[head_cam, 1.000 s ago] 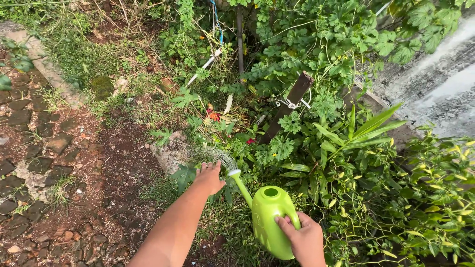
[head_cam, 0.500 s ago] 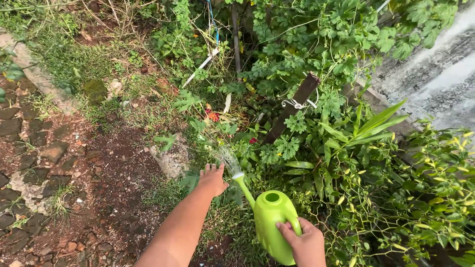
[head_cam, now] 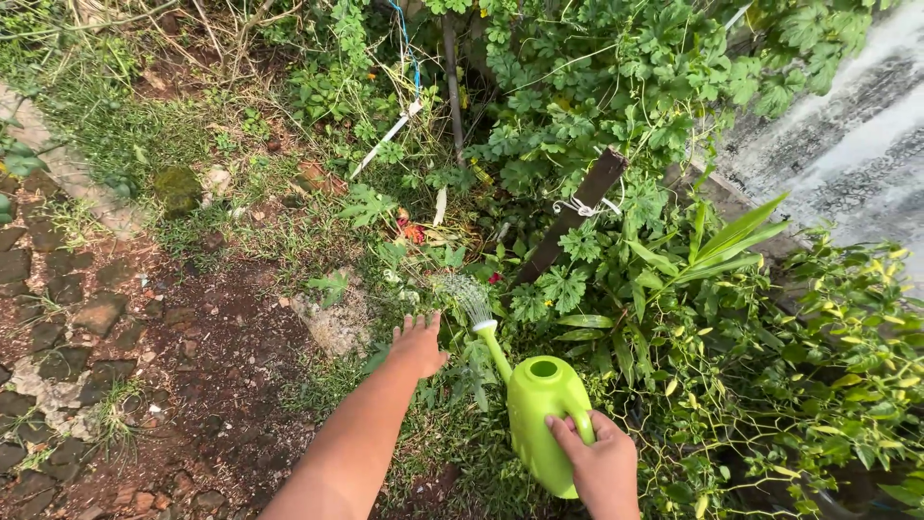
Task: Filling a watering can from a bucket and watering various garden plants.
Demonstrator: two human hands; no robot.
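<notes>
Head view: lime-green watering can (head_cam: pixel 539 419) near right, handle gripped by right hand (head_cam: pixel 602 467), spout slanting far-left, spraying just right of left hand (head_cam: pixel 417 345) with fingers spread, empty, over low plants (head_cam: pixel 452 371).

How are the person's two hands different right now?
The right hand is curled around the handle of the lime green watering can, while the left hand holds nothing. The left hand is spread open, fingers apart, reaching out over the low plants; the right hand is closed in a grip. The left hand is farther out, beside the spraying spout; the right sits closer to the camera. Both are bare.
</notes>
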